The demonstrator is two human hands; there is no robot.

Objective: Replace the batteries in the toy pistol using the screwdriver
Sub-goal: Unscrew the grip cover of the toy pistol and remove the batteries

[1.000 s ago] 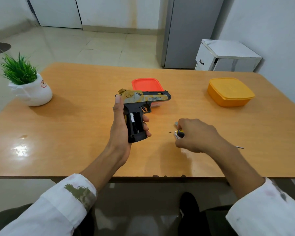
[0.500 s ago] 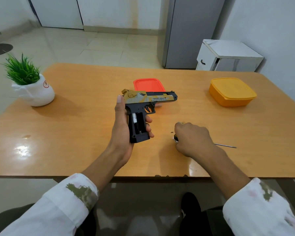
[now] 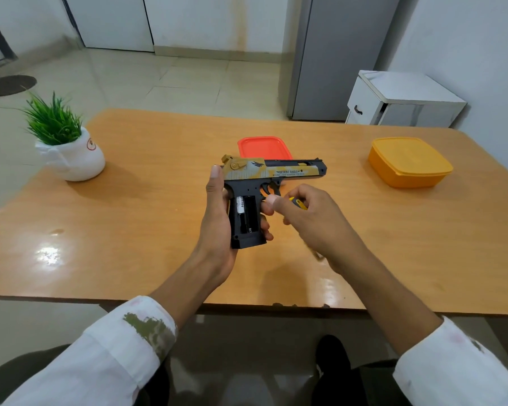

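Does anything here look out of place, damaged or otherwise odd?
The toy pistol, gripped by the left hand, has its grip compartment uncovered: one white battery inside, the slot beside it seemingly empty. The front edge of the table looks chipped. The right hand holds the screwdriver.

The counter (image 3: 147,218) looks like smooth, glossy wood with bright glare left of the toy pistol (image 3: 272,183), whose matt black plastic grip carries a tan painted slide. Behind the pistol, the red lid (image 3: 264,146) and yellow box (image 3: 408,162) are smooth plastic.
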